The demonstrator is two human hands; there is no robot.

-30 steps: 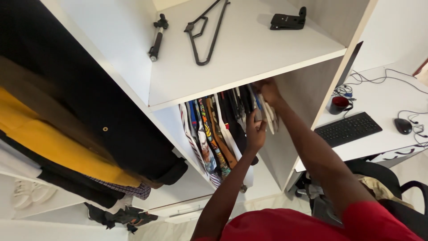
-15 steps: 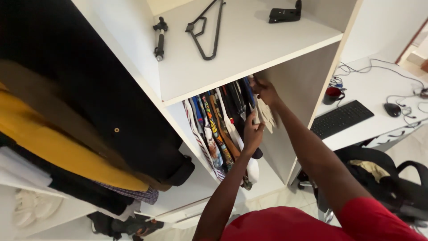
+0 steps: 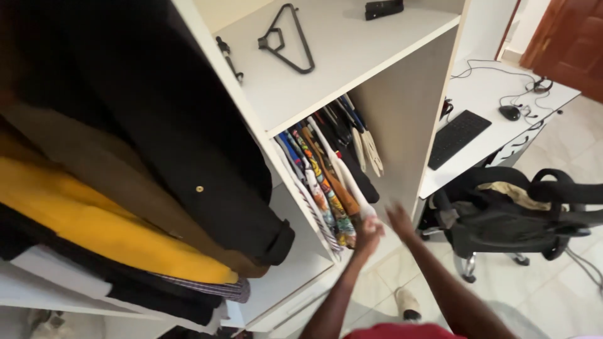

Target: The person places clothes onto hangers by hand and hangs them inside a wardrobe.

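Head view: both hands have dropped away from the hanging shirts (image 3: 326,169) in the right wardrobe bay, the left hand (image 3: 369,233) loosely curled and blurred, the right hand (image 3: 399,218) spread and released, leaving the garments hanging untouched on the rail.

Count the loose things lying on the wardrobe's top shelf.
3: a black hanger mid-shelf, a black rod-like tool at the left edge, a black clip-like thing at the back right. More may lie out of frame.

The white shelf (image 3: 352,56) carries a black hanger (image 3: 286,37) near its left edge. A black clip (image 3: 383,8) lies at its back edge.
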